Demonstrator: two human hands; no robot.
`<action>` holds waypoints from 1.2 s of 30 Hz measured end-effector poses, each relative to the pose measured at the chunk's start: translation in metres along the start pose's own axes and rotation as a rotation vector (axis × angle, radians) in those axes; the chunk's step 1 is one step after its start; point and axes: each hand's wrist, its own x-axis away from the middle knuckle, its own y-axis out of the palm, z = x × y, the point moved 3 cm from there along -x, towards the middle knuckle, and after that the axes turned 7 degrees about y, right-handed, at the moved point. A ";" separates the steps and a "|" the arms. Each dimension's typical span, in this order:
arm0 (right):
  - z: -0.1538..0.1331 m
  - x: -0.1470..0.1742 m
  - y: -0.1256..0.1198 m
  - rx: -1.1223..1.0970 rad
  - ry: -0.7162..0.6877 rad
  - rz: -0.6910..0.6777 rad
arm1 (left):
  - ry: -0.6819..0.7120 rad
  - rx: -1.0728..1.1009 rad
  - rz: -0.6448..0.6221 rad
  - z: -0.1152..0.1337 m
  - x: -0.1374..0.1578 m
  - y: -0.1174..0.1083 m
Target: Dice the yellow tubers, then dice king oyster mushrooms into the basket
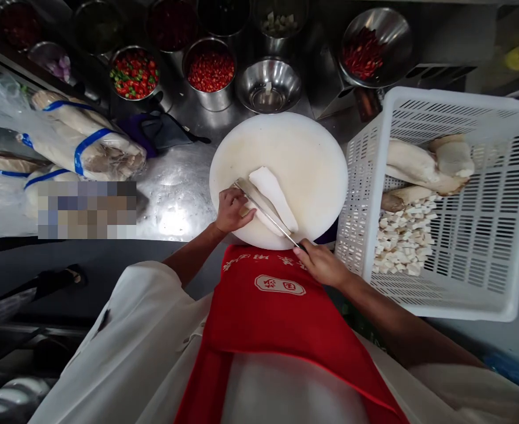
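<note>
On a round white cutting board [312, 159] lies a king oyster mushroom, cut lengthwise. A long white slice [273, 191] rests on the far side of the kitchen knife [266, 207], and the other piece of the mushroom [270, 225] is on the near side. The blade slants across between the two, partly hiding the near piece. My right hand [323, 264] is closed round the dark knife handle at the board's near edge. My left hand [234, 211] presses on the near piece, fingers bent near the blade's far end.
At right, a white plastic basket [451, 97] holds whole mushrooms [412, 162] and diced white cubes [403, 238]. Steel bowls and pots, including chopped red peppers [210, 70], line the back. Bagged mushrooms [92, 141] lie on the left of the steel counter [180, 182].
</note>
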 end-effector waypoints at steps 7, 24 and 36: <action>0.015 -0.025 -0.001 -0.395 -0.016 -0.018 | 0.085 -0.049 -0.016 0.009 -0.011 -0.003; -0.008 -0.012 -0.030 -0.262 -0.093 0.123 | 0.105 -0.092 -0.209 -0.003 -0.025 0.002; -0.020 -0.007 -0.058 -0.177 -0.067 -0.006 | 0.068 -0.103 -0.288 -0.006 -0.023 0.010</action>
